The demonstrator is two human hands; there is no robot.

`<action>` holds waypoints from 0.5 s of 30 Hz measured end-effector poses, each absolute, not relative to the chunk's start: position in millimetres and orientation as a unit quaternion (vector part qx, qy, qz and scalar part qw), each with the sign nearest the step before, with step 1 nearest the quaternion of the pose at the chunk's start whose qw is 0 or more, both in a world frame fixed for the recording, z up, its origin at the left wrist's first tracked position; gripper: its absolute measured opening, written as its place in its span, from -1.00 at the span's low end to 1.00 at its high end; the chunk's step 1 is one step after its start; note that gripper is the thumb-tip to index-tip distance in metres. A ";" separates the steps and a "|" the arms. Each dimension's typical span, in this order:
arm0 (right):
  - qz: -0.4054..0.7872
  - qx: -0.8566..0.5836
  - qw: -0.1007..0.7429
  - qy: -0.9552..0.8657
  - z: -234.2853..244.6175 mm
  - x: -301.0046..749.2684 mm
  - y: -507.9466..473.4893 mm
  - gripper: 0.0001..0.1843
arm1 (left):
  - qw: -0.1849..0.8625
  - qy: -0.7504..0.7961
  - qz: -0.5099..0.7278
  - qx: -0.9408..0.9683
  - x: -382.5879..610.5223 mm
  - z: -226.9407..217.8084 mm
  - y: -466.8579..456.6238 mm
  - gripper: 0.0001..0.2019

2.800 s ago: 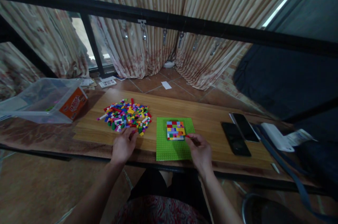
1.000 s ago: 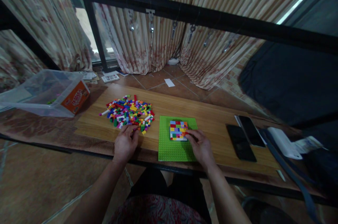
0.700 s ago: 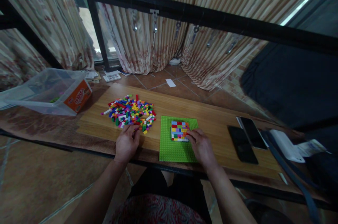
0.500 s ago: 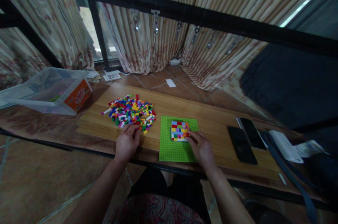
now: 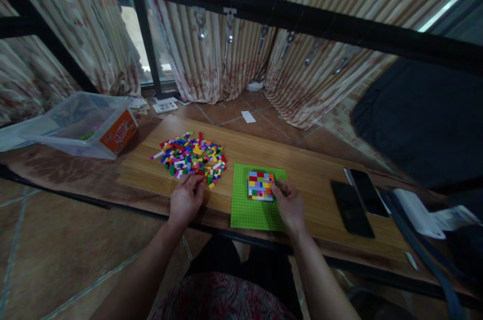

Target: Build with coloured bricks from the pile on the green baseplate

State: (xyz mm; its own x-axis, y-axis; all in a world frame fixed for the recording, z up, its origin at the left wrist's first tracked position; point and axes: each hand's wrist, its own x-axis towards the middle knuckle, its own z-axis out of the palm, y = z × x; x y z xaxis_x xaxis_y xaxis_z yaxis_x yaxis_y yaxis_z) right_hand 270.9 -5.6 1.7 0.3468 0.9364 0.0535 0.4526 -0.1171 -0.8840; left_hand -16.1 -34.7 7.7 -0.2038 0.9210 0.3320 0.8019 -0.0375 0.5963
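Note:
A green studded baseplate [image 5: 241, 214] lies near the table's front edge, bearing a small square build of multicoloured toy bricks [image 5: 260, 186]. At the right side of this build is my right hand [image 5: 291, 204]; its thumb tip meets the edge, and the forefinger stands a little apart from the thumb. My left hand [image 5: 186, 199] rests at the front edge of a loose pile of mixed bricks [image 5: 194, 151], fingers curled and thumb close to them. Whatever those left fingertips may pinch is hidden or too small to make out.
Left of the wooden board [image 5: 252, 146] stands a clear plastic box [image 5: 81, 121] with an orange label. Two dark flat devices, a tablet [image 5: 350, 209] and a phone [image 5: 366, 191], lie to the right. Beyond them are a white object [image 5: 417, 212] and a strap [image 5: 426, 257].
My right thumb and forefinger have shifted off the top of the build to its right edge and moved apart. My left hand stays at the pile. The whole view has shifted slightly.

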 end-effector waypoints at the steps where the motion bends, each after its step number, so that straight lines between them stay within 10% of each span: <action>1: 0.281 -0.695 0.436 -0.499 1.0 271.1 -5.2 -0.45 | 0.083 0.689 0.356 0.625 -16.0 7.3 -34.8 -0.79; 15: 0.283 -0.674 0.404 -0.551 -4.3 271.9 -9.5 -0.42 | 0.130 0.668 0.390 0.621 -15.3 10.5 -41.6 -0.81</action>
State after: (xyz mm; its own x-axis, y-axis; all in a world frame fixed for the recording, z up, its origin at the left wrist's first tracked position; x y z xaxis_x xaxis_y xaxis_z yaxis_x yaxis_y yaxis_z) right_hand 271.9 -9.5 -4.3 0.2332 0.9703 0.0635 0.5138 -0.0675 -0.8552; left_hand -15.3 -41.6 10.5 -0.1960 0.9303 0.3100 0.7273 -0.0741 0.6823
